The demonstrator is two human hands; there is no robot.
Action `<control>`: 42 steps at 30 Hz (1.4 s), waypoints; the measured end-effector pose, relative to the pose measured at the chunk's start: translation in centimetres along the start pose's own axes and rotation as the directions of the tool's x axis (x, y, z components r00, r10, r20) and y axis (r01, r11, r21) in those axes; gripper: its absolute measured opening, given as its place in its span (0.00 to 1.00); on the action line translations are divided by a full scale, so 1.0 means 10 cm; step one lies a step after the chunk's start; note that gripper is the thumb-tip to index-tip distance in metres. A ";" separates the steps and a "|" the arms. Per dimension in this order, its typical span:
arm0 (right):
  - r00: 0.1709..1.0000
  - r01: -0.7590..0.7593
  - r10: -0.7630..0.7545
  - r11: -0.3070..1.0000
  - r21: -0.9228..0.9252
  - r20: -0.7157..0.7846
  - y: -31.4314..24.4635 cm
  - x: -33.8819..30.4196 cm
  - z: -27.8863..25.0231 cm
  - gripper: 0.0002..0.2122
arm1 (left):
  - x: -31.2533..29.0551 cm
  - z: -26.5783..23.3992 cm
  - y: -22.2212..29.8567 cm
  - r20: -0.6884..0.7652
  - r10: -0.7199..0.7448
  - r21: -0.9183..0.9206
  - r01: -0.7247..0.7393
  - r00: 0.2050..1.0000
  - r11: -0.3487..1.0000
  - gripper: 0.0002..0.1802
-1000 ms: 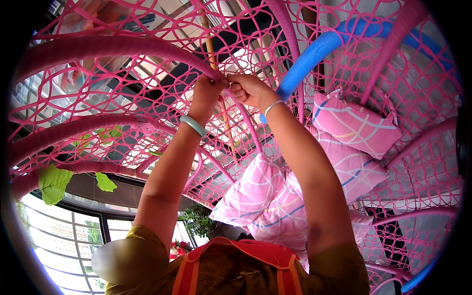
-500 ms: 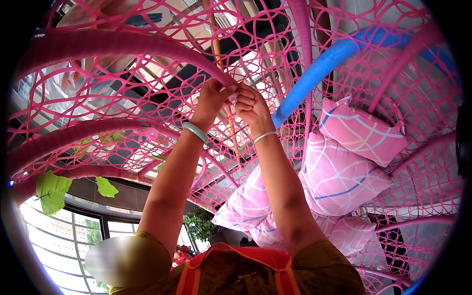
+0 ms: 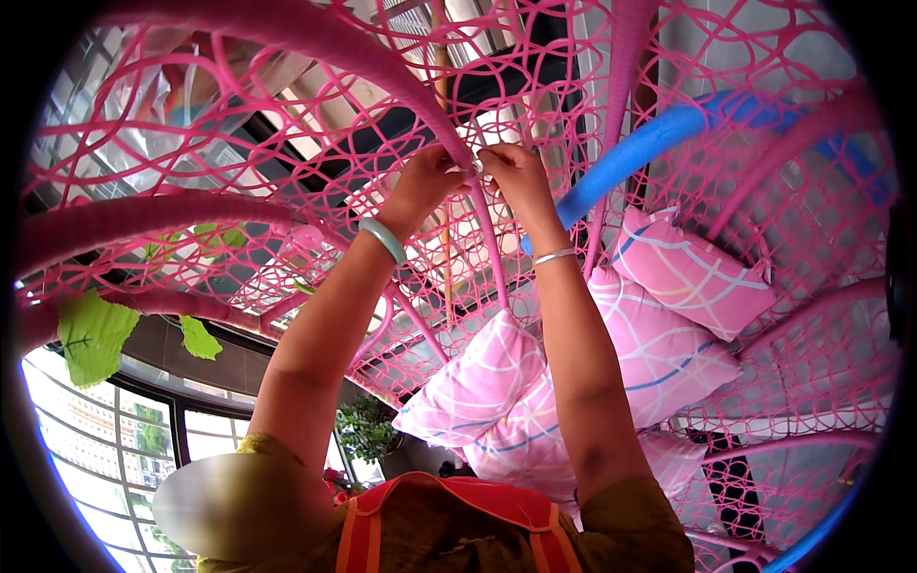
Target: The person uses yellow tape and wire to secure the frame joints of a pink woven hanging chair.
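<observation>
Pink cord netting (image 3: pixel 115 128): it spreads overhead and down the right, its loops bounding my reach on both sides.
Thick pink ribbed tube (image 3: pixel 382 72): it arches from the upper left to my fingertips and continues thinner below them; half a second ago this arch sat lower in my view.
Heaped pink pillows with white and blue lines (image 3: pixel 669 368): they lie below my hands; the left one shows more fully than before, as my right forearm has shifted rightward.
Bright blue foam tube (image 3: pixel 635 153): it curves close beside my right wrist, edging the room there.
Forearms: both reach up, converging at the ribbed tube, with open room between them.
Left hand (image 3: pixel 425 186): fingers bent against the tube, from its left; I cannot tell whether they close on it.
Right hand (image 3: pixel 519 181): raised, thumb and forefinger pointing in at the tube; earlier it sat pressed near the left, now a narrow gap parts them. Whether it grips anything, I cannot tell.
Pale green bangle (image 3: pixel 382 241): around my left wrist.
Thin silvery bracelet (image 3: pixel 555 256): around my right wrist.
</observation>
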State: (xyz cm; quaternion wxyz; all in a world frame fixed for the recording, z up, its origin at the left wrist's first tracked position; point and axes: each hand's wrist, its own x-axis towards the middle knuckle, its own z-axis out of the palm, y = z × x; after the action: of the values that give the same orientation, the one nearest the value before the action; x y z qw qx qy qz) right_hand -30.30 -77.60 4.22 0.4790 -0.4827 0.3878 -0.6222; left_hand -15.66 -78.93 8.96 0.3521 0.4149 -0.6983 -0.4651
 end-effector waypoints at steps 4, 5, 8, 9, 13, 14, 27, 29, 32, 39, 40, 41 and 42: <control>0.975 0.221 -0.221 0.970 -0.097 0.014 0.10 0.03 0.09 0.11 | -0.02 0.00 0.03 0.020 0.011 -0.115 -0.008 1.000 0.993 0.20; 0.971 0.239 -0.239 0.967 -0.086 0.019 0.11 0.03 0.08 0.12 | -0.02 0.02 0.04 0.026 0.019 -0.124 -0.016 0.999 0.992 0.21; 0.958 0.286 -0.285 0.957 -0.044 0.026 0.15 0.05 0.10 0.12 | -0.02 0.02 0.03 0.027 0.030 -0.123 -0.026 0.999 0.992 0.22; 0.949 0.314 -0.314 0.946 -0.078 0.009 0.16 0.04 0.13 0.12 | -0.02 0.00 -0.02 0.019 0.039 -0.153 -0.036 0.999 0.987 0.22; 0.904 0.395 -0.422 0.886 -0.242 -0.072 0.19 -0.01 0.20 0.11 | -0.03 0.04 -0.04 -0.033 0.059 -0.277 -0.066 0.998 0.959 0.17; 0.887 0.415 -0.455 0.862 -0.292 -0.083 0.17 -0.03 0.23 0.10 | -0.05 0.05 -0.02 -0.036 0.058 -0.283 -0.066 0.998 0.957 0.17; 0.931 0.246 -0.365 0.641 -0.727 -0.007 -0.14 0.02 0.37 0.12 | -0.19 -0.03 0.19 -0.019 -0.028 -0.140 0.026 0.999 0.990 0.16; 0.943 0.217 -0.333 0.634 -0.742 -0.009 -0.18 0.02 0.39 0.12 | -0.21 -0.03 0.20 -0.036 -0.002 -0.122 -0.002 0.999 0.993 0.15; 0.933 0.269 -0.359 0.630 -0.728 0.035 -0.20 0.05 0.37 0.12 | -0.07 -0.02 -0.08 -0.092 0.030 -0.140 -0.043 0.995 0.989 0.17; 0.947 0.299 -0.299 0.680 -0.670 0.120 -0.20 0.09 0.31 0.11 | -0.14 0.10 -0.16 -0.132 0.041 -0.342 -0.084 0.990 0.936 0.18; 0.948 0.299 -0.296 0.694 -0.655 0.119 -0.18 0.10 0.30 0.10 | -0.16 0.09 -0.16 -0.111 0.042 -0.341 -0.077 0.993 0.937 0.18; 0.940 0.316 -0.318 0.676 -0.665 0.123 -0.16 0.11 0.30 0.10 | -0.18 0.05 -0.14 -0.108 0.054 -0.295 -0.084 0.993 0.952 0.20; 0.932 0.333 -0.340 0.658 -0.676 0.128 -0.14 0.12 0.30 0.10 | -0.19 0.03 -0.13 -0.103 0.067 -0.248 -0.091 0.992 0.964 0.21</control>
State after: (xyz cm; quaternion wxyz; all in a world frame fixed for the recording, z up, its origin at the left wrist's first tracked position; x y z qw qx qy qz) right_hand -27.82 -78.51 6.56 0.1405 -0.6854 0.4965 -0.5138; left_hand -14.80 -77.38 7.48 0.4526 0.3599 -0.6320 -0.5159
